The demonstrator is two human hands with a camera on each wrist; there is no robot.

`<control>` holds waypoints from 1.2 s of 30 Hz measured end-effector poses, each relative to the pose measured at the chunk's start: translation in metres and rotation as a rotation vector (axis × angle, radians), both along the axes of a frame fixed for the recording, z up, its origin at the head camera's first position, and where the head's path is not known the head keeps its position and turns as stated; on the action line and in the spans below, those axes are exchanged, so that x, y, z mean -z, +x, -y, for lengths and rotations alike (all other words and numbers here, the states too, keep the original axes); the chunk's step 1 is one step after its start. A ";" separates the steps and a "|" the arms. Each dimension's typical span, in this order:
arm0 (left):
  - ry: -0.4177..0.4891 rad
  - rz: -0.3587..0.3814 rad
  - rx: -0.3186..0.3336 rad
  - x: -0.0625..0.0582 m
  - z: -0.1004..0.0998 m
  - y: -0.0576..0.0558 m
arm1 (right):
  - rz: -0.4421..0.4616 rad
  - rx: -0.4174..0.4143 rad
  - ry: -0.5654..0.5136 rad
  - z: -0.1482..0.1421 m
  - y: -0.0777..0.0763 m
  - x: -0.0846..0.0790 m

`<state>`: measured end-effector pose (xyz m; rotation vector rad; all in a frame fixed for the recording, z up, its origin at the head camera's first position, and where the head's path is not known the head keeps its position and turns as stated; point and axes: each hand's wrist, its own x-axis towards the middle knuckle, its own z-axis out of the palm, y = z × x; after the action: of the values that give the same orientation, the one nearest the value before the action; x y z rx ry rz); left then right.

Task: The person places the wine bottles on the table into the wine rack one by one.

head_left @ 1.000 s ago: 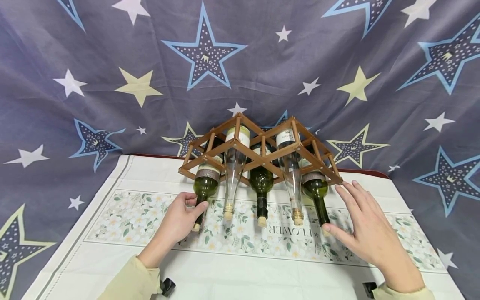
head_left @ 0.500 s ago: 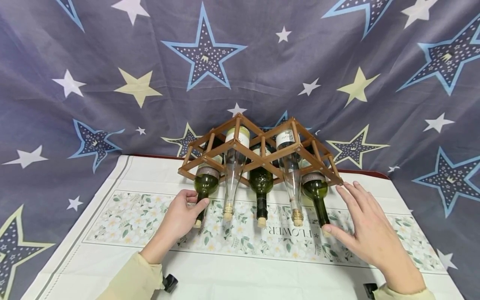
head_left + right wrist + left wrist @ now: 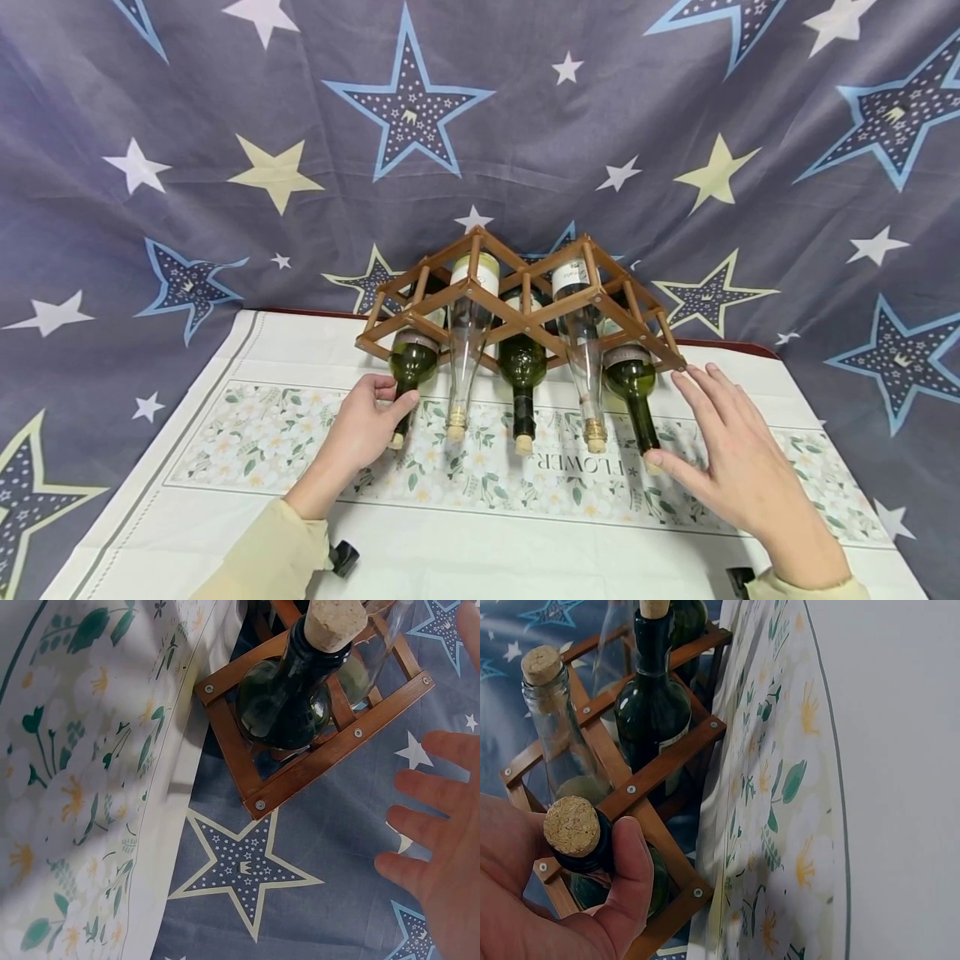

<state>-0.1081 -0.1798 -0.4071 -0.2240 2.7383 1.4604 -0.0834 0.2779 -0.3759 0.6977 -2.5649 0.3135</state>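
My left hand pinches the neck of the leftmost green wine bottle between thumb and fingers. In the left wrist view its cork sticks out past the thumb. The bottle lies neck-forward in a brown wooden wine rack. My right hand is spread beside the rack's right end, its thumb tip at the corked end of the rightmost green wine bottle. The right wrist view shows the right hand's fingers straight, apart from the rack.
Between the outer bottles, the rack also holds a clear bottle, a middle green bottle and another clear bottle, all corked. A flowered runner crosses the white tablecloth. A star-patterned curtain hangs close behind.
The leftmost wine bottle has slid slightly back into the rack, with my left hand moving forward along with it. My right hand stays almost where it was.
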 end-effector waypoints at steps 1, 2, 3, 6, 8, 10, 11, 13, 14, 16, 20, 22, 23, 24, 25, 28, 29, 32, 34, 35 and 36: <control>0.000 -0.002 -0.002 0.000 0.000 -0.001 | 0.001 0.001 0.001 0.000 0.000 0.000; -0.001 -0.001 -0.002 0.000 0.000 -0.001 | 0.002 0.001 0.001 0.000 0.000 0.000; -0.001 -0.002 -0.004 0.000 0.000 -0.002 | 0.003 0.001 0.000 0.000 0.000 0.000; -0.005 -0.007 -0.004 0.001 0.000 -0.003 | 0.004 0.000 0.001 0.000 0.000 0.000; -0.005 -0.008 -0.005 0.001 0.000 -0.004 | 0.004 0.000 0.001 0.000 0.000 0.000; -0.003 -0.009 -0.005 0.000 0.000 -0.005 | 0.003 -0.002 0.001 0.000 0.000 0.000; -0.004 -0.008 -0.007 0.000 -0.001 -0.006 | 0.002 -0.002 0.001 0.000 0.000 0.000; -0.006 -0.007 -0.008 0.000 -0.001 -0.007 | 0.002 -0.002 0.001 0.000 -0.001 0.000; -0.005 -0.007 -0.009 0.000 0.000 -0.007 | 0.001 -0.002 0.000 0.000 -0.001 0.000; -0.004 -0.002 -0.013 -0.001 -0.001 -0.008 | 0.001 -0.003 0.001 0.000 -0.001 0.000; 0.006 0.007 -0.012 -0.001 -0.001 -0.009 | 0.002 -0.003 0.002 0.000 -0.001 0.000; 0.011 0.011 -0.009 -0.001 -0.001 -0.009 | 0.004 -0.002 0.002 -0.001 -0.001 0.001; 0.012 0.013 -0.005 -0.001 -0.001 -0.010 | 0.006 -0.002 0.002 -0.001 -0.001 0.001; 0.013 0.014 -0.002 -0.001 -0.001 -0.010 | 0.007 -0.001 0.001 -0.001 -0.001 0.001; 0.014 0.015 0.001 -0.001 0.000 -0.010 | 0.009 -0.001 0.001 -0.001 -0.001 0.001; 0.017 0.015 0.005 0.000 0.000 -0.011 | 0.012 0.001 0.001 0.000 -0.001 0.001; 0.017 0.016 0.006 0.000 0.001 -0.011 | 0.012 0.000 0.001 0.000 -0.001 0.001; 0.020 0.019 0.004 0.001 0.001 -0.012 | 0.010 -0.001 0.002 0.000 -0.001 0.001; 0.019 0.022 0.005 0.002 0.001 -0.013 | 0.008 -0.001 0.001 0.000 -0.001 0.001; 0.019 0.023 0.005 0.002 0.001 -0.013 | 0.008 -0.001 0.002 0.000 -0.001 0.001; 0.020 0.024 0.005 0.002 0.001 -0.013 | 0.008 -0.001 0.003 0.000 -0.001 0.001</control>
<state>-0.1214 -0.1810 -0.4090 -0.2315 2.7026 1.4733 -0.0840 0.2779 -0.3769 0.7006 -2.5729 0.3136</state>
